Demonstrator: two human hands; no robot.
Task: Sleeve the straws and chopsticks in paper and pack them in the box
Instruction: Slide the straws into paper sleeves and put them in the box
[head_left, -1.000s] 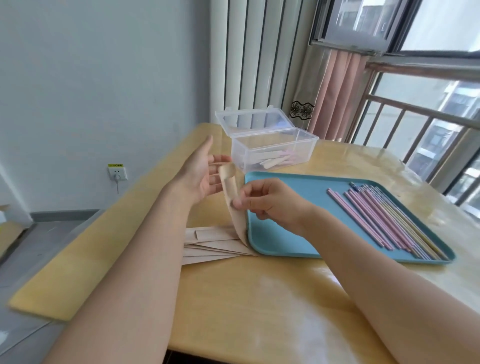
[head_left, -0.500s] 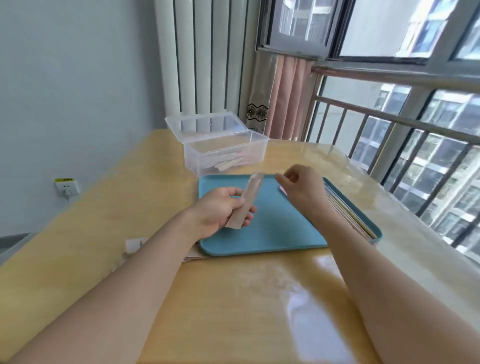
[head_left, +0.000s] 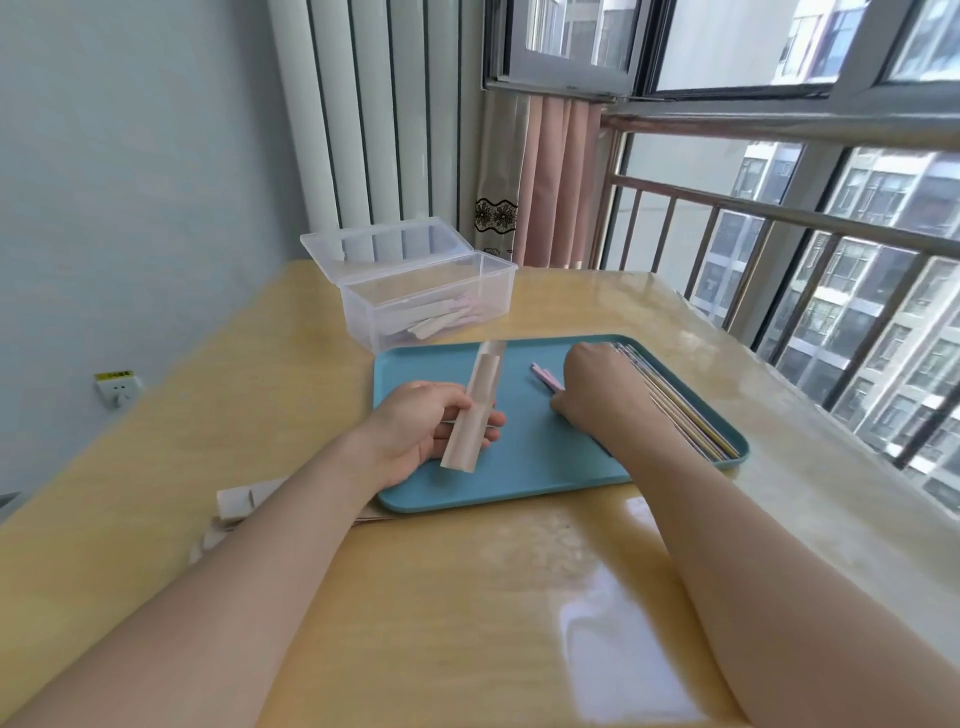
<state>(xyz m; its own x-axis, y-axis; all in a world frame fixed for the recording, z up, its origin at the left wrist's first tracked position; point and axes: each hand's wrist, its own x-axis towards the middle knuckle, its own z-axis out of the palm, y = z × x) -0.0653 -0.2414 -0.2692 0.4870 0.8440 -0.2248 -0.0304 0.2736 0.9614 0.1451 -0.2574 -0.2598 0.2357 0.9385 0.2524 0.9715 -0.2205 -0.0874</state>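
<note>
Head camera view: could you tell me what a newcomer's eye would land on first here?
Most likely the blue tray in the middle of the yellow table, with the left hand holding a paper sleeve above it. Next, the right hand reaching onto the row of coloured straws along the tray's right side. Behind the tray stands an open clear box with a few sleeved pieces inside.

A paper sleeve is held tilted in the left hand, over the near left part of a blue tray. The right hand is laid on the tray, fingers down on a pink straw, just beside the straw pile. Sleeved pieces can be seen in the clear box behind the tray on the bench. Spare sleeves are left by the left arm.
</note>
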